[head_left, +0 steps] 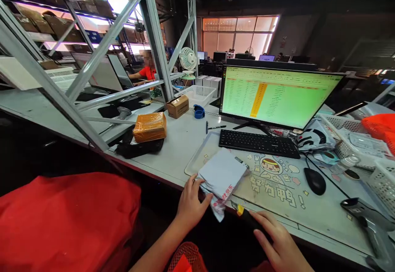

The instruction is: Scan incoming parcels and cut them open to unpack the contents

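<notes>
A white plastic mailer parcel [222,173] with red print and a barcode label lies on the desk mat near the front edge, one crumpled corner hanging over it. My left hand [193,200] grips its near left side, fingers on top and thumb by the loose corner. In my right hand [273,235] is a box cutter [245,215] with a black handle and a yellow part near the tip. The cutter's tip points at the parcel's near right corner, just apart from it.
Behind the mat stand a keyboard [258,142] and monitor [277,95]. Right are a mouse [314,180], barcode scanner [368,218] and white baskets [354,140]. Left are a taped orange box [150,127], a cardboard box [177,106] and a metal frame [105,45]. A red-shirted person [147,72] sits beyond.
</notes>
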Demonstrator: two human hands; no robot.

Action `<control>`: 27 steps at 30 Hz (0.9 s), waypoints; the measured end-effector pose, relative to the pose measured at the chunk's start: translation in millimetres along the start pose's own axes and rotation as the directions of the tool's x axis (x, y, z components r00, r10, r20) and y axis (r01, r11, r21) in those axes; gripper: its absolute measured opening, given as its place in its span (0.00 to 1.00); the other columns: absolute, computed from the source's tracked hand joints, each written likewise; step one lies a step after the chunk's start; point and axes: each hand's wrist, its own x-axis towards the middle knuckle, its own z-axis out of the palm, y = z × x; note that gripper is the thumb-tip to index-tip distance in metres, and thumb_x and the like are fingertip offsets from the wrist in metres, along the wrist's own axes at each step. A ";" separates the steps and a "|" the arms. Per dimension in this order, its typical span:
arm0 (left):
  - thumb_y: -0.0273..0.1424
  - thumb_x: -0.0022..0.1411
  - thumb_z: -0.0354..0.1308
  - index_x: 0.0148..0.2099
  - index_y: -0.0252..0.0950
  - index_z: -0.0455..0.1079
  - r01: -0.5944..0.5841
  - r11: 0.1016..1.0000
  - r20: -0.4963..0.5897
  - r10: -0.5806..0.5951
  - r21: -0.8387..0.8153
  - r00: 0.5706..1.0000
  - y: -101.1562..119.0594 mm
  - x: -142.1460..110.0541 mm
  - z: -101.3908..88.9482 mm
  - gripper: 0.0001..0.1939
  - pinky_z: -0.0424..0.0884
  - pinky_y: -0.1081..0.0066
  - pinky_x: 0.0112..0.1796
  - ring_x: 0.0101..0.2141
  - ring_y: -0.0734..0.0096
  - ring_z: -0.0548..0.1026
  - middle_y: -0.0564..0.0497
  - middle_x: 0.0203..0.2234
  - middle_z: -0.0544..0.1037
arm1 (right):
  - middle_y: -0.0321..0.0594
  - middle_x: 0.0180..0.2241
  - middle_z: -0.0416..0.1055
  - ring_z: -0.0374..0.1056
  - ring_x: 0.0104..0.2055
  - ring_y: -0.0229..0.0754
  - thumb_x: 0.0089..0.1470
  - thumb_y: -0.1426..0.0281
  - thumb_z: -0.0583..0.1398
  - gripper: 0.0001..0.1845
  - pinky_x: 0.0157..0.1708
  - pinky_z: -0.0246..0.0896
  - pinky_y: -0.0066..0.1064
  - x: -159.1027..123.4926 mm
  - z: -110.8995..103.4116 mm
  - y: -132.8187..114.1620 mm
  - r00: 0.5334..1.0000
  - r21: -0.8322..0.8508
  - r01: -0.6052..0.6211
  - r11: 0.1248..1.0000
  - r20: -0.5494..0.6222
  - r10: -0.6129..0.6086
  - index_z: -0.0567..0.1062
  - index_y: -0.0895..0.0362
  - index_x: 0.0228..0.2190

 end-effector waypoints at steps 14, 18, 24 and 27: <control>0.22 0.64 0.60 0.42 0.38 0.75 -0.549 0.760 -0.209 0.509 -0.347 0.835 -21.6 -4.5 32.2 0.07 0.74 0.75 0.33 0.32 0.73 0.75 0.51 0.31 0.74 | 0.47 0.38 0.78 0.75 0.38 0.49 0.67 0.63 0.49 0.20 0.34 0.63 0.33 89.6 -31.5 -94.4 0.930 -0.445 0.002 0.896 0.329 0.162 0.78 0.53 0.44; 0.21 0.64 0.58 0.42 0.37 0.74 -0.623 0.712 -0.220 0.584 -0.324 0.782 -26.2 -4.0 33.3 0.08 0.73 0.74 0.31 0.29 0.73 0.74 0.51 0.28 0.74 | 0.45 0.33 0.80 0.76 0.33 0.47 0.65 0.63 0.50 0.19 0.30 0.61 0.32 70.9 -63.9 -67.0 0.886 -0.471 -0.149 0.870 0.326 0.329 0.81 0.52 0.40; 0.27 0.65 0.58 0.37 0.39 0.75 -0.546 0.823 -0.118 0.533 -0.158 0.838 -12.9 3.7 13.4 0.05 0.74 0.67 0.36 0.35 0.66 0.75 0.47 0.33 0.75 | 0.46 0.37 0.81 0.77 0.37 0.52 0.61 0.61 0.52 0.20 0.35 0.67 0.38 -5.6 -132.7 44.8 0.853 -0.510 -0.413 0.754 0.073 0.517 0.83 0.48 0.43; 0.36 0.60 0.64 0.42 0.40 0.77 -0.530 0.848 -0.021 0.531 0.022 0.847 17.7 3.3 4.5 0.09 0.73 0.54 0.46 0.47 0.52 0.74 0.41 0.44 0.75 | 0.47 0.41 0.81 0.77 0.42 0.53 0.62 0.60 0.52 0.22 0.38 0.69 0.40 -7.4 -125.9 79.6 0.884 -0.484 -0.460 0.745 -0.164 0.439 0.81 0.51 0.48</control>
